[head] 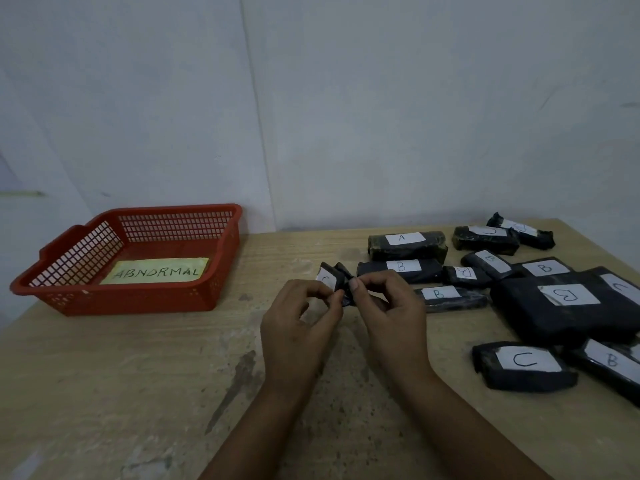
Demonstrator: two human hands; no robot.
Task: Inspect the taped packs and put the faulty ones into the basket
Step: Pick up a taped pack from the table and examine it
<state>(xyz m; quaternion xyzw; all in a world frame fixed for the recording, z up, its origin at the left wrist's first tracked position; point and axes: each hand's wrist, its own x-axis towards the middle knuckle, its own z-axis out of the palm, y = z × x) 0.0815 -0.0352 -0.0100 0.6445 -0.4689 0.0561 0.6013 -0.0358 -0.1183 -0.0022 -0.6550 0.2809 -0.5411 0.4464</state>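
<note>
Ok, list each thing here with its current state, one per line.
Held pack: lifted, pinched by both hands.
Left hand: fingers curled on it.
Right hand: pinching its end.
Basket: holds only the ABNORMAL label.
Other packs: lying on the table, labels up.

In front of me a pale bluish-white wall fills the upper half, scuffed in places, with a faint vertical seam running down it. Below it sits my light wooden table, its top worn, stained with dark smudges; the light is dim and even
</note>
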